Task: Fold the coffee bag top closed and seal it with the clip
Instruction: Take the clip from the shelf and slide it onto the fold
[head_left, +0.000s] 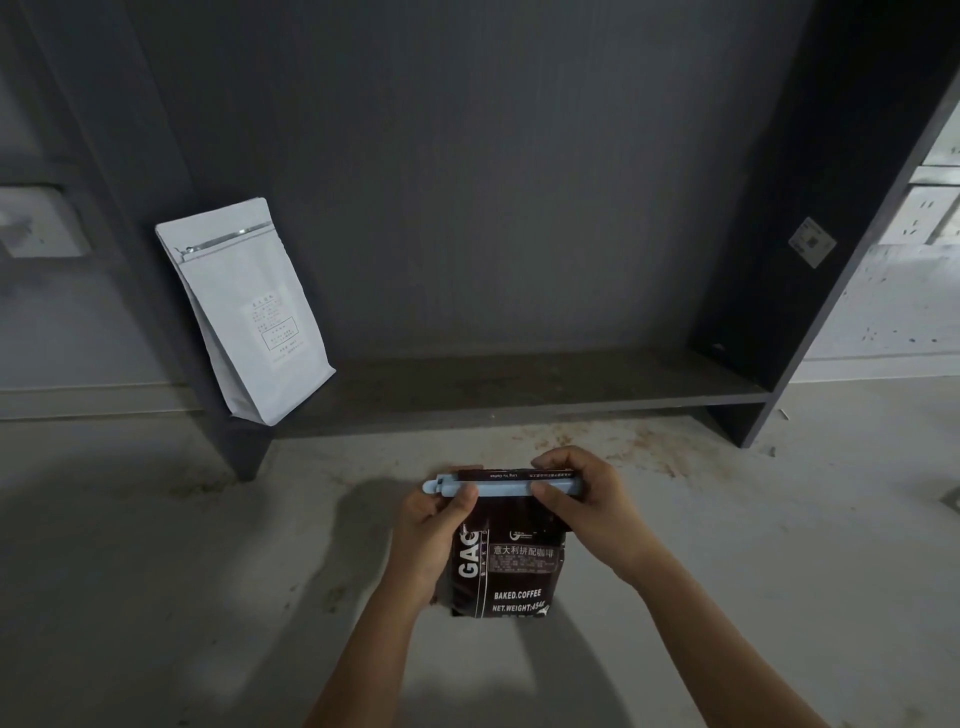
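Observation:
A dark brown coffee bag (511, 566) with white print stands upright on the floor in front of me. Its top is folded over, and a long pale blue clip (504, 487) lies across the fold from side to side. My left hand (434, 530) grips the bag's left side, with its thumb pressing on the clip near the hinge end. My right hand (582, 512) pinches the clip's right end, fingers behind and thumb in front. A strip of the folded bag top shows above the clip.
A white coffee pouch (244, 312) leans at the left end of a low dark shelf (519, 400) behind the bag. The shelf's side panels rise on both sides. The pale floor (208, 571) around the bag is stained near the shelf.

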